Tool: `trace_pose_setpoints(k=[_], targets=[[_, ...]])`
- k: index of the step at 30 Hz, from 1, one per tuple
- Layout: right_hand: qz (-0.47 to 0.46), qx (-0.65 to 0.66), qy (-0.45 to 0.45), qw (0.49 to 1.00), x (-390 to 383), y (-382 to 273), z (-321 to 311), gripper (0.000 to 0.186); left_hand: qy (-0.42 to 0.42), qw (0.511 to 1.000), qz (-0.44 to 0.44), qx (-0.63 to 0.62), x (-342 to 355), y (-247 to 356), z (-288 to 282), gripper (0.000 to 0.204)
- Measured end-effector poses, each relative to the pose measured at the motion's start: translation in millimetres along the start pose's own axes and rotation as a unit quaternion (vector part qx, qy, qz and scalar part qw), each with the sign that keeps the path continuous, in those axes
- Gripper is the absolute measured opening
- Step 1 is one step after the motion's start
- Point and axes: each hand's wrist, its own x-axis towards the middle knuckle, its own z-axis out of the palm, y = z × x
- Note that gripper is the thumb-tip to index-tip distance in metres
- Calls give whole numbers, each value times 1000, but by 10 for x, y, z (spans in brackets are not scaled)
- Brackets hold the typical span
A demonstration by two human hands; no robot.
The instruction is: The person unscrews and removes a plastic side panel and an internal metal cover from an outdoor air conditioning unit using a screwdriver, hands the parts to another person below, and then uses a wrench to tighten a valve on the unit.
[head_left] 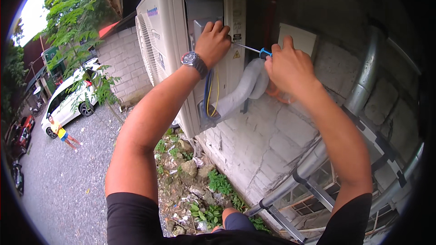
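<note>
A block wall (281, 140) backed your right hand (292, 67), which gripped a screwdriver (265, 53) pointing toward your left hand (213, 44) (I couldn't tell its hold) at the open outdoor unit (174, 41), wires (218, 90) beneath.

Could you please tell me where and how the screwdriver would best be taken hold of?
Probably by its blue-and-dark handle, from the right, where the right hand already has it. The thin metal shaft points left toward the outdoor air-conditioner unit, so the thicker end faces away from it.
</note>
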Motion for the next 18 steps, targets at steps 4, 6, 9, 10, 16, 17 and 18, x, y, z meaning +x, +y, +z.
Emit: trace_pose_setpoints(k=[4, 6, 9, 10, 16, 17, 18], targets=[[-15, -6, -9, 1000, -6, 0, -71, 30, 12, 1000, 9, 12, -16, 9, 39, 15], [-11, 7, -4, 1000, -19, -6, -128, 30, 15, 998, 20, 54, -27, 1, 46, 15], [-16, 24, 23, 999, -73, 2, -118, 29, 26, 996, 22, 77, -27, 12, 63, 15], [-26, 31, 48, 998, -89, 7, -102, 30, 26, 997, 22, 76, -28, 3, 67, 15], [-55, 40, 115, 991, -170, 98, -125, 30, 16, 996, 17, 88, 55, -20, 33, 17], [-57, 43, 115, 991, -182, 106, -157, 30, 18, 998, 17, 64, 75, -31, 19, 17], [-32, 72, 96, 992, -198, 116, -213, 28, 21, 999, 17, 41, 84, -58, 3, 18]])
